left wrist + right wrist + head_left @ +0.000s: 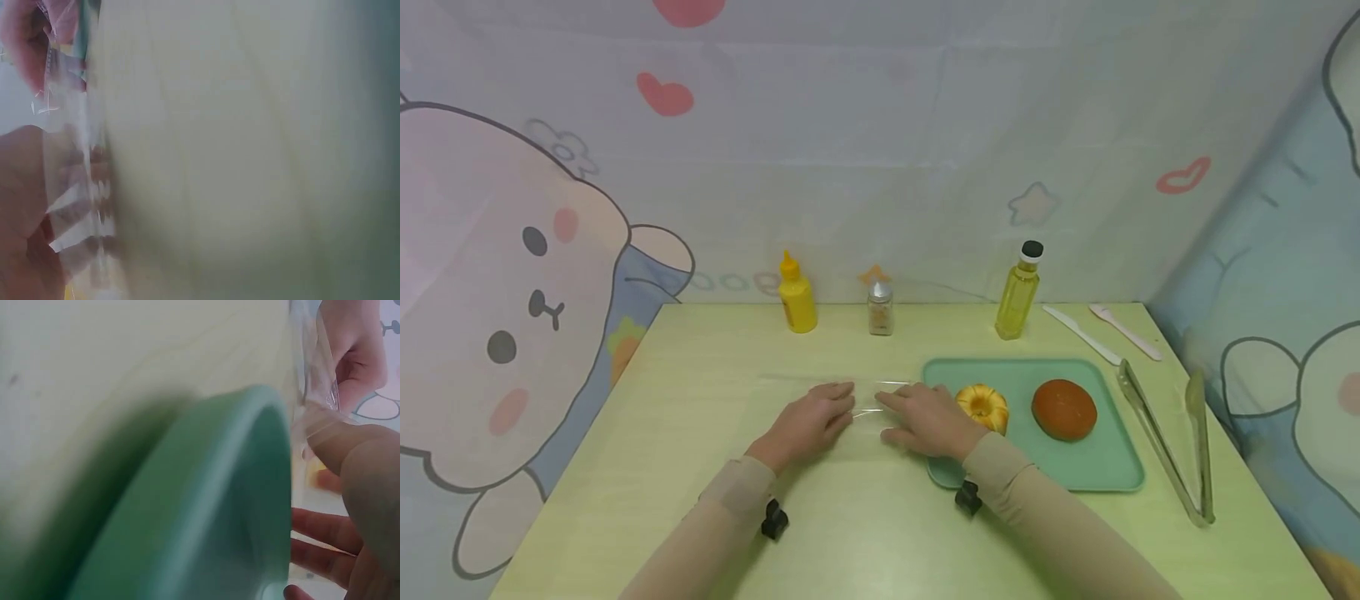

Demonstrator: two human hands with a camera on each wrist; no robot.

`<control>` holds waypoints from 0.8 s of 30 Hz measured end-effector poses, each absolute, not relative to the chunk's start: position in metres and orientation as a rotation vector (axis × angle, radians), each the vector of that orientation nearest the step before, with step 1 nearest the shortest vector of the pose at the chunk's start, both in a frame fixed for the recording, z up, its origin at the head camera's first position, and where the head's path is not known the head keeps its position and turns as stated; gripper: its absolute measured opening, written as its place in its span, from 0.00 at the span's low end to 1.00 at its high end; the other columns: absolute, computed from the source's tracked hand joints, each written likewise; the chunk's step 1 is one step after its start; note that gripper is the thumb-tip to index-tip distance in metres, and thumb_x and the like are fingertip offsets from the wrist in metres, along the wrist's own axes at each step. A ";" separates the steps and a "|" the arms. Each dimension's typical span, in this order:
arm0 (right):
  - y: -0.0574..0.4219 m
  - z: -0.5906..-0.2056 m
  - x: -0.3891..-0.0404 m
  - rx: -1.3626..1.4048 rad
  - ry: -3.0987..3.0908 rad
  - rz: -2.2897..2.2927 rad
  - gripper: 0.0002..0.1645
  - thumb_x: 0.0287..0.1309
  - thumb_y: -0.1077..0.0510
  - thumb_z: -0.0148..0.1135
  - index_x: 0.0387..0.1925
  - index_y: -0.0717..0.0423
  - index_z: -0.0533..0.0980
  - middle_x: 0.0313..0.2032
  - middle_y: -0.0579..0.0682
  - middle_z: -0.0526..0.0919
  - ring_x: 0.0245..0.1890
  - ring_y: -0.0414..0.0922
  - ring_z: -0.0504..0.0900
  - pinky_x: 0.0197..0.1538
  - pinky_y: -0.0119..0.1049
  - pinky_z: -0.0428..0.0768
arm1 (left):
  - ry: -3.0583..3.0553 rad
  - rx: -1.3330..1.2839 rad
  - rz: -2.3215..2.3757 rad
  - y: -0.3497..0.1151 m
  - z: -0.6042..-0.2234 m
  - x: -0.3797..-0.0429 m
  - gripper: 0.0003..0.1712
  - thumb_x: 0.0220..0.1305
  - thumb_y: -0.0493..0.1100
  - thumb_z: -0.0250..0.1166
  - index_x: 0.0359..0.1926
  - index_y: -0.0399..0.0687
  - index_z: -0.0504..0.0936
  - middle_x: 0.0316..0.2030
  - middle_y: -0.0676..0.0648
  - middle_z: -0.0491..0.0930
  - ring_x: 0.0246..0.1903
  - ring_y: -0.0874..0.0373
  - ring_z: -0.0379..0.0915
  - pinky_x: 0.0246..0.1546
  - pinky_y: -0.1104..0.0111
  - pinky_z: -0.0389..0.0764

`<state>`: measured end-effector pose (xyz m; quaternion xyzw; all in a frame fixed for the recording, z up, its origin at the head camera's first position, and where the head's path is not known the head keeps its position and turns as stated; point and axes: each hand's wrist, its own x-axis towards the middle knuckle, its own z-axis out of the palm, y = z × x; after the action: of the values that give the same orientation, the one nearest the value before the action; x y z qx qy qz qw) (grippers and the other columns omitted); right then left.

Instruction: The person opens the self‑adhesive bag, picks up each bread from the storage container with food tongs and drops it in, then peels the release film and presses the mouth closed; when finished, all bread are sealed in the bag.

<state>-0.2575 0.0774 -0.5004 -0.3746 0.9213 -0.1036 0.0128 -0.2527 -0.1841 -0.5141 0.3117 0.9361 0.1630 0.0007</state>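
A thin, see-through plastic bag (867,412) lies low over the table between both hands, its shiny edges catching the light. At its left side my left hand (811,421) pinches the film, fingers bent. My right hand (931,419) holds the other side, beside the green tray's left edge. In the right wrist view the right thumb (340,440) is at the film (312,369), while the other fingers spread out below. Through the clear plastic (69,212) in the left wrist view, the left hand's fingers show blurred.
The green tray (1030,475) carries a yellow ring-shaped pastry (982,406) and a brown bun (1064,409). Metal tongs (1165,454) lie to its right, a white knife (1081,333) and a pink fork (1123,331) behind. A yellow squeeze bottle (797,300), shaker (880,310) and oil bottle (1018,296) line the back.
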 end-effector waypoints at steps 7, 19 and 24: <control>0.075 -0.501 -0.261 -1.194 2.859 -0.244 0.25 0.68 0.38 0.68 0.60 0.43 0.81 0.61 0.54 0.81 0.56 0.56 0.81 0.50 0.59 0.81 | 3.026 0.891 0.610 -0.188 -0.513 -0.250 0.24 0.83 0.50 0.53 0.72 0.49 0.78 0.74 0.41 0.70 0.74 0.32 0.62 0.69 0.27 0.59; 0.076 -0.495 -0.262 -1.155 2.814 -0.164 0.32 0.67 0.37 0.69 0.66 0.45 0.79 0.65 0.56 0.78 0.57 0.60 0.78 0.53 0.62 0.79 | 3.006 0.921 0.916 -0.194 -0.514 -0.247 0.23 0.84 0.47 0.51 0.73 0.52 0.76 0.74 0.39 0.71 0.74 0.28 0.61 0.67 0.24 0.57; 0.079 -0.490 -0.260 -1.148 2.814 -0.235 0.28 0.66 0.43 0.71 0.63 0.48 0.81 0.63 0.57 0.80 0.57 0.60 0.78 0.54 0.62 0.79 | 2.997 0.899 0.917 -0.192 -0.513 -0.246 0.24 0.85 0.48 0.49 0.75 0.53 0.75 0.75 0.41 0.70 0.75 0.29 0.58 0.68 0.22 0.52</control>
<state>-0.2601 0.0787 -0.4902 -0.3764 0.9221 -0.0771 0.0468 -0.2455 -0.1923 -0.5128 0.2752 0.9175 0.2808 -0.0595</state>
